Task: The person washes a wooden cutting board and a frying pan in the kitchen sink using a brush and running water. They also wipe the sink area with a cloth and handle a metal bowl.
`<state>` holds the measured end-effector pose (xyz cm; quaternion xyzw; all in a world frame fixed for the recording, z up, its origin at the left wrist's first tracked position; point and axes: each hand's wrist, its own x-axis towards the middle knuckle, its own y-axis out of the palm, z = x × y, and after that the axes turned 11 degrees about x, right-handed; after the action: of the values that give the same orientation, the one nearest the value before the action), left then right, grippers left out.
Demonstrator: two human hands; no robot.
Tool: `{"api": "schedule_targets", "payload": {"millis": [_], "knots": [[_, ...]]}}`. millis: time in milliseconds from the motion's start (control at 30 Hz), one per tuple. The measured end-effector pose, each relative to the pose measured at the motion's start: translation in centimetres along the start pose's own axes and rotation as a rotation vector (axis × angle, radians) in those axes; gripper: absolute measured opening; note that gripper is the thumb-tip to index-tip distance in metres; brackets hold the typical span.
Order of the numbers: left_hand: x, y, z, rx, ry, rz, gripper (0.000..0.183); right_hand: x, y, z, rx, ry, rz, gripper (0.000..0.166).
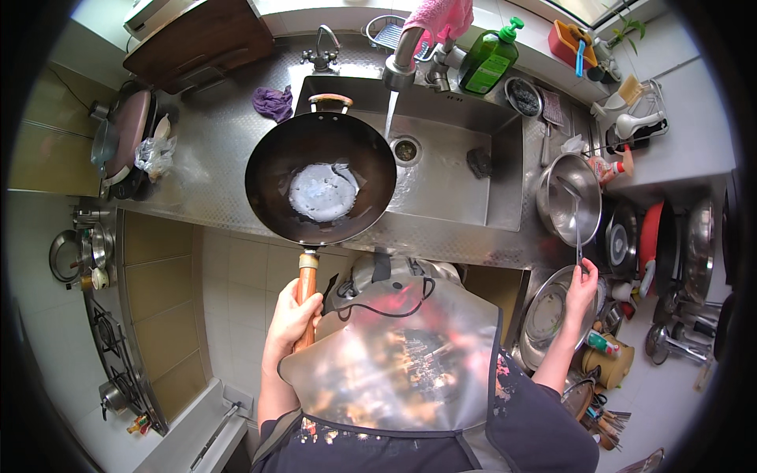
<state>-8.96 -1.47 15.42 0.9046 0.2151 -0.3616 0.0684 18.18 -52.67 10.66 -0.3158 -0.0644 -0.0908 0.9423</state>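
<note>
My left hand (297,313) grips the wooden handle of a dark wok (266,183), which is held over the left part of the sink and the counter edge. A small pool of water lies in the wok's bottom. My right hand (583,279) holds the handle end of a metal ladle or spoon (577,219), whose other end rests in a steel bowl (547,204) right of the sink. From the faucet (400,72) water runs into the steel sink (437,133), just right of the wok. A dark scouring pad (479,162) lies in the sink.
A purple cloth (273,104) lies left of the sink. Behind the sink stand a green soap bottle (488,62) and a small bowl (523,96) with a scrubber. A large steel basin (532,331) is beside my right forearm, and several pans stand at the right. A gas stove (106,331) is at the left.
</note>
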Motion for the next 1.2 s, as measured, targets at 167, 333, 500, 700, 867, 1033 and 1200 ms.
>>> {"api": "schedule_targets", "payload": {"millis": [167,333,500,700,867,1033,1200], "knots": [[1.3,1.3,-0.5,-0.251,0.013,0.212,0.021,1.0,0.8,-3.1,-0.117,0.131,0.022,0.029],[1.8,2.5,-1.0,-0.176,0.023,0.420,0.027,1.6,0.6,-5.2,-0.288,0.276,0.122,0.047],[1.8,3.1,-1.9,-0.026,0.066,0.385,0.022,3.7,2.3,1.9,-0.546,-0.099,0.049,0.058],[2.3,1.7,-4.6,0.263,0.003,0.162,0.030,9.3,14.6,11.4,-0.188,-0.408,0.299,0.034],[1.7,0.5,-7.1,0.425,0.016,-0.053,0.026,12.8,29.6,16.7,0.133,-0.437,0.774,0.022],[1.0,-0.6,-10.7,0.865,-0.033,-0.232,0.024,19.3,40.6,17.8,0.069,-0.467,1.144,0.028],[0.8,-0.8,-12.3,1.347,-0.011,-0.343,0.033,21.1,44.3,17.3,0.317,-0.416,0.764,0.026]]}}
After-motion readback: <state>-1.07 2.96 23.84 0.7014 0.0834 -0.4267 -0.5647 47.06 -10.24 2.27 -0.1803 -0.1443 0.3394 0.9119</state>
